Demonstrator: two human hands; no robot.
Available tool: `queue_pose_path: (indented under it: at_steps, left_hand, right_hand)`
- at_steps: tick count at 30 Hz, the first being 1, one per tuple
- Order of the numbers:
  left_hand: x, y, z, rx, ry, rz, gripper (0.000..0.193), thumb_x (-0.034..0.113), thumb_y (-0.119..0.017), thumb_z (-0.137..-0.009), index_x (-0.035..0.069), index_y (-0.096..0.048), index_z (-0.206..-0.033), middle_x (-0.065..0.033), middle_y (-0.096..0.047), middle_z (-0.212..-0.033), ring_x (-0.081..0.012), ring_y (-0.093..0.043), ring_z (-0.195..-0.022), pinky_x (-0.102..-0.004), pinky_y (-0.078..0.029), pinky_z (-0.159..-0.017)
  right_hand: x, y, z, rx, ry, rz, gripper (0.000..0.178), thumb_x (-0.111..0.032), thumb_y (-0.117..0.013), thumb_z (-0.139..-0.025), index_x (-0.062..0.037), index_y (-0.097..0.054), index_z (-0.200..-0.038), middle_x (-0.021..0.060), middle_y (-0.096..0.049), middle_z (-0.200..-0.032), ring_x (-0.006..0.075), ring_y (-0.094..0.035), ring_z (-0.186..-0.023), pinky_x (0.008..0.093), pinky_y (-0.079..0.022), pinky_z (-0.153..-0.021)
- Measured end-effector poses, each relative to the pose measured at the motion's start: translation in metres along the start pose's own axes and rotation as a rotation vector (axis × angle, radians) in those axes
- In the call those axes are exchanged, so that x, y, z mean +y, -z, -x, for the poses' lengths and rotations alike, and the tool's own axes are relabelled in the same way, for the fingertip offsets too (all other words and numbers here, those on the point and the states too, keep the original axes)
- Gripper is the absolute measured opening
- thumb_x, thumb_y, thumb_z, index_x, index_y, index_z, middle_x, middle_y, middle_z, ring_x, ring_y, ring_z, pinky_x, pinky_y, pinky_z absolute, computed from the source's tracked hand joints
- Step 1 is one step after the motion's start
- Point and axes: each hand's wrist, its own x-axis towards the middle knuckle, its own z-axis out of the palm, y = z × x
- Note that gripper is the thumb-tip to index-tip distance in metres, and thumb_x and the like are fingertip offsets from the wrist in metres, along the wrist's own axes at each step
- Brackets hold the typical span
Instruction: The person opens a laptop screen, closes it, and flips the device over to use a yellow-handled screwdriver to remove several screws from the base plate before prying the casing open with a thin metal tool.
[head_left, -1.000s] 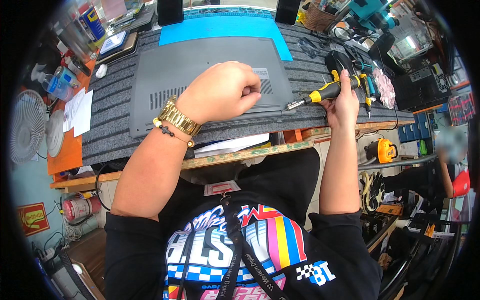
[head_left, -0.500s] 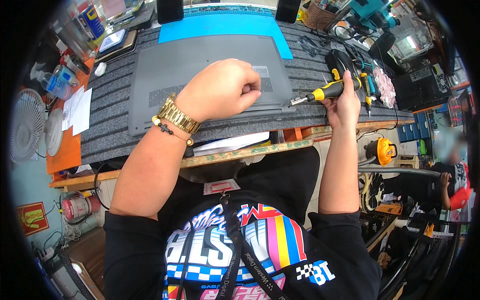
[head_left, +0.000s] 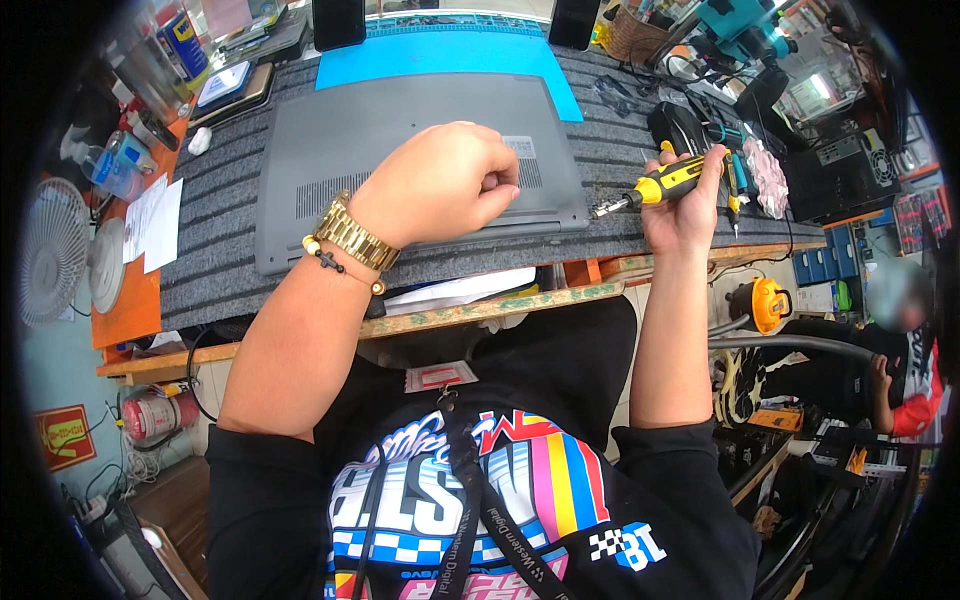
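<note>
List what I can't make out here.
All in the head view:
Left hand: its own back hides the palm, so whether it holds anything is unclear.
Grey laptop: the left hand covers part of its underside.
Yellow-and-black screwdriver in the right hand: the bit's shape is too small to tell.
Black upright object: cut off by the top edge.

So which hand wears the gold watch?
The left hand, over the grey laptop; the right hand, holding a yellow-black screwdriver, is bare-wristed.
</note>
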Motion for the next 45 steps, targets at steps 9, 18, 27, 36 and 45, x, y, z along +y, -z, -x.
queue_pose_path:
  at_steps: [9,18,27,36,45]
  left_hand:
    - [0.010,0.004,-0.003,0.010,-0.004,0.142,0.009,0.013,-0.076,-0.091,0.004,-0.075,-0.091,-0.0092,-0.069,-0.083,-0.0264,-0.066,-0.081,-0.0379,-0.054,-0.074]
    - [0.029,0.006,-0.007,0.011,0.003,0.528,0.013,0.013,-0.080,-0.093,0.004,-0.081,-0.102,-0.0014,-0.069,-0.085,-0.0110,-0.059,-0.078,-0.0283,-0.049,-0.071]
    - [0.035,0.003,-0.005,-0.017,0.036,0.715,0.017,0.012,-0.081,-0.093,0.004,-0.082,-0.108,-0.0008,-0.070,-0.086,-0.0087,-0.060,-0.077,-0.0263,-0.049,-0.071]
    - [0.039,0.006,-0.006,0.002,0.014,0.734,0.017,0.010,-0.080,-0.092,0.005,-0.082,-0.108,-0.0007,-0.069,-0.085,-0.0096,-0.059,-0.077,-0.0271,-0.049,-0.071]
    - [0.042,0.008,-0.006,0.003,-0.052,0.725,0.016,0.010,-0.081,-0.091,0.005,-0.082,-0.106,-0.0020,-0.070,-0.084,-0.0115,-0.060,-0.076,-0.0286,-0.049,-0.071]
  right_hand:
    - [-0.002,-0.004,0.003,-0.297,-0.030,-0.117,0.058,-0.067,-0.051,-0.105,-0.0101,-0.059,-0.105,0.0050,-0.061,-0.097,0.0232,-0.061,-0.090,0.0370,-0.061,-0.070]
    - [0.002,-0.006,0.002,-0.339,-0.084,-0.217,0.058,-0.069,-0.054,-0.104,-0.0117,-0.058,-0.106,0.0046,-0.062,-0.097,0.0245,-0.061,-0.089,0.0400,-0.055,-0.072]
    - [0.010,-0.020,0.007,-0.357,-0.154,-0.264,0.059,-0.071,-0.052,-0.104,-0.0117,-0.058,-0.106,0.0034,-0.060,-0.096,0.0217,-0.060,-0.089,0.0369,-0.056,-0.070]
    - [0.010,-0.025,0.006,-0.466,-0.227,-0.349,0.061,-0.072,-0.056,-0.100,-0.0107,-0.059,-0.108,0.0014,-0.059,-0.096,0.0189,-0.059,-0.089,0.0326,-0.063,-0.069]
    - [0.012,-0.035,0.011,-0.584,-0.276,-0.477,0.065,-0.073,-0.057,-0.098,-0.0099,-0.061,-0.113,0.0015,-0.059,-0.096,0.0185,-0.058,-0.090,0.0321,-0.064,-0.069]
